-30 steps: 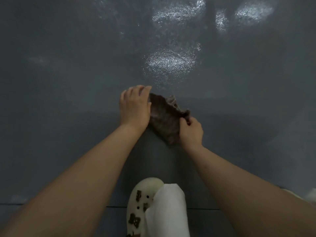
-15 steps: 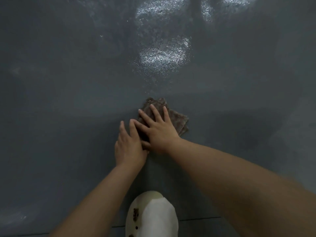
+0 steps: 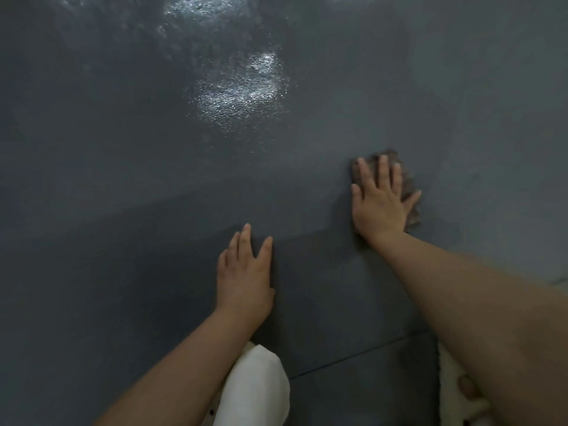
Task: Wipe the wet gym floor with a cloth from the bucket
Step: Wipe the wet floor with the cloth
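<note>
Head view: cloth (image 3: pixel 408 192) flat under right hand (image 3: pixel 379 204).

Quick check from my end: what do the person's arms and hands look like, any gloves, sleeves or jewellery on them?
Both are bare. The left hand and right hand wear no gloves, and no rings or watch show. Both forearms are uncovered as far as the frame edge, with no sleeve in view. Lower down, a white trouser leg is visible.

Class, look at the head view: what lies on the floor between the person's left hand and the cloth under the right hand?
Nothing but bare grey floor separates the left hand from the cloth that the right hand presses flat. The head view shows it.
</note>
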Demonstrator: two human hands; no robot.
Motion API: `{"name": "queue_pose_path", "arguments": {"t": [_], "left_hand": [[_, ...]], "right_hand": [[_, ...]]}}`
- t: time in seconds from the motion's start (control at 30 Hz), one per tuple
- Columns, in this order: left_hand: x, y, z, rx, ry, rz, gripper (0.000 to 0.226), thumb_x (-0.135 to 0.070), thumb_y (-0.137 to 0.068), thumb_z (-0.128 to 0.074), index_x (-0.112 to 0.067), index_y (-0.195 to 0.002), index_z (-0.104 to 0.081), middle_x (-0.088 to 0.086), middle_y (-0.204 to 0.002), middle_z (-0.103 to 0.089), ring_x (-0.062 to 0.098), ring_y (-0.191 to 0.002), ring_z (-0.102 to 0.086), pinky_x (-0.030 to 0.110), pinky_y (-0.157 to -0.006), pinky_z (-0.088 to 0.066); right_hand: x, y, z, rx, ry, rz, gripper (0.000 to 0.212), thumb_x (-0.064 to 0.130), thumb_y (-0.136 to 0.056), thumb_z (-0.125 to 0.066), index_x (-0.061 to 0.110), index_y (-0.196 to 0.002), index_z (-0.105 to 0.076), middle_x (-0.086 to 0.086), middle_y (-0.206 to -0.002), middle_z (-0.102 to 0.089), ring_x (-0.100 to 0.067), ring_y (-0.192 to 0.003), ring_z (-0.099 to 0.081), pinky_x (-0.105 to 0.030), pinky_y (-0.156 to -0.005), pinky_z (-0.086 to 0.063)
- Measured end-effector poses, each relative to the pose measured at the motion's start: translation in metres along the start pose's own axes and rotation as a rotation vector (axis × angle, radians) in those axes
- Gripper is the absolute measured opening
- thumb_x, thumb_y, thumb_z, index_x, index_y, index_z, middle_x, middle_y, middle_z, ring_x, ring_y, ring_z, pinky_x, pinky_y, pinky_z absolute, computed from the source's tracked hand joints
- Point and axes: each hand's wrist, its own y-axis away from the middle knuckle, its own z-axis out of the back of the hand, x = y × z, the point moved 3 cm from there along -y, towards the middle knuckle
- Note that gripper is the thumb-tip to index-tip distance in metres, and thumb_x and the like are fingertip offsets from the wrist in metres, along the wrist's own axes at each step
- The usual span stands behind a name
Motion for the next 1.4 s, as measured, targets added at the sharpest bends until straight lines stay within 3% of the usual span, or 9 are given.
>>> {"name": "queue_pose_path", "arguments": {"t": [0.1, 0.23, 0.4, 0.6, 0.7, 0.83, 0.97, 1.2, 1.4], "left_hand": [[-0.007, 0.003, -0.002, 0.001, -0.004, -0.025, 0.083, -0.031, -0.091, -0.056, -0.025, -0.150, 0.001, 0.011, -0.156, 0.016, 0.029, -0.145, 0.008, 0.039, -0.117, -0.005], [-0.018, 0.006, -0.002, -0.017, -0.005, -0.048, 0.084, -0.032, -0.091, -0.056, -0.021, -0.151, 0.002, 0.011, -0.157, 0.010, 0.028, -0.145, 0.004, 0.038, -0.117, -0.007], [-0.033, 0.020, -0.007, -0.047, -0.012, -0.088, 0.081, -0.024, -0.092, -0.053, -0.018, -0.151, 0.002, 0.011, -0.157, 0.009, 0.027, -0.146, 0.002, 0.037, -0.117, -0.009], [-0.034, 0.034, -0.013, -0.008, -0.027, -0.097, 0.085, -0.030, -0.092, -0.055, -0.020, -0.150, 0.006, 0.012, -0.157, 0.012, 0.028, -0.146, 0.003, 0.038, -0.118, -0.009], [-0.042, 0.029, -0.014, 0.025, -0.076, -0.112, 0.091, -0.036, -0.091, -0.057, -0.021, -0.150, 0.011, 0.012, -0.155, 0.017, 0.029, -0.145, 0.006, 0.038, -0.117, -0.008], [-0.055, 0.017, -0.016, 0.026, -0.162, -0.159, 0.097, -0.043, -0.088, -0.059, -0.028, -0.149, 0.015, 0.011, -0.154, 0.023, 0.029, -0.144, 0.015, 0.039, -0.117, -0.002], [-0.058, 0.006, -0.015, 0.051, -0.247, -0.166, 0.099, -0.048, -0.087, -0.060, -0.028, -0.148, 0.016, 0.011, -0.155, 0.022, 0.029, -0.145, 0.013, 0.040, -0.117, -0.001], [-0.066, 0.002, -0.010, 0.054, -0.328, -0.157, 0.098, -0.047, -0.084, -0.063, -0.026, -0.150, 0.005, 0.013, -0.157, 0.008, 0.030, -0.145, 0.000, 0.042, -0.117, -0.003], [-0.068, 0.000, -0.008, 0.041, -0.396, -0.169, 0.097, -0.050, -0.082, -0.063, -0.025, -0.150, 0.002, 0.015, -0.157, 0.004, 0.031, -0.145, -0.005, 0.045, -0.117, -0.003]], "right_hand": [[-0.005, 0.021, -0.003, 0.018, -0.060, -0.113, 0.053, 0.041, -0.099, -0.030, 0.044, -0.148, -0.010, 0.007, -0.160, 0.004, -0.021, -0.146, 0.007, -0.064, -0.110, -0.003], [0.029, 0.069, -0.020, 0.089, -0.013, 0.105, 0.053, 0.041, -0.099, -0.031, 0.043, -0.148, -0.011, 0.006, -0.160, 0.003, -0.024, -0.146, 0.007, -0.060, -0.111, -0.004], [0.034, 0.160, -0.059, 0.162, 0.134, 0.540, 0.053, 0.046, -0.080, -0.034, 0.039, -0.129, -0.054, 0.001, -0.143, -0.047, -0.028, -0.133, -0.042, -0.062, -0.096, -0.034], [0.019, 0.141, -0.053, 0.189, 0.102, 0.739, 0.053, 0.048, -0.094, -0.019, 0.038, -0.145, -0.031, 0.000, -0.156, -0.021, -0.024, -0.144, -0.007, -0.055, -0.107, 0.005], [0.011, 0.094, -0.034, 0.116, 0.082, 0.611, 0.054, 0.048, -0.093, -0.017, 0.039, -0.144, -0.031, 0.001, -0.157, -0.020, -0.025, -0.146, -0.013, -0.057, -0.111, -0.001], [-0.022, 0.012, -0.002, 0.030, 0.070, 0.297, 0.049, 0.043, -0.100, -0.026, 0.042, -0.148, -0.016, 0.007, -0.160, -0.002, -0.018, -0.147, 0.002, -0.054, -0.114, 0.000], [-0.080, -0.027, 0.016, -0.020, -0.009, 0.037, 0.050, 0.041, -0.100, -0.027, 0.040, -0.149, -0.015, 0.006, -0.160, -0.003, -0.019, -0.147, 0.001, -0.054, -0.115, -0.002], [-0.098, 0.045, -0.001, -0.115, -0.146, -0.312, 0.050, 0.039, -0.101, -0.028, 0.037, -0.149, -0.017, 0.001, -0.160, -0.003, -0.022, -0.147, 0.002, -0.053, -0.114, 0.000], [-0.063, 0.077, -0.017, -0.036, -0.119, -0.309, 0.051, 0.041, -0.100, -0.027, 0.039, -0.149, -0.012, 0.001, -0.160, 0.004, -0.024, -0.146, 0.010, -0.058, -0.111, 0.007]]}}
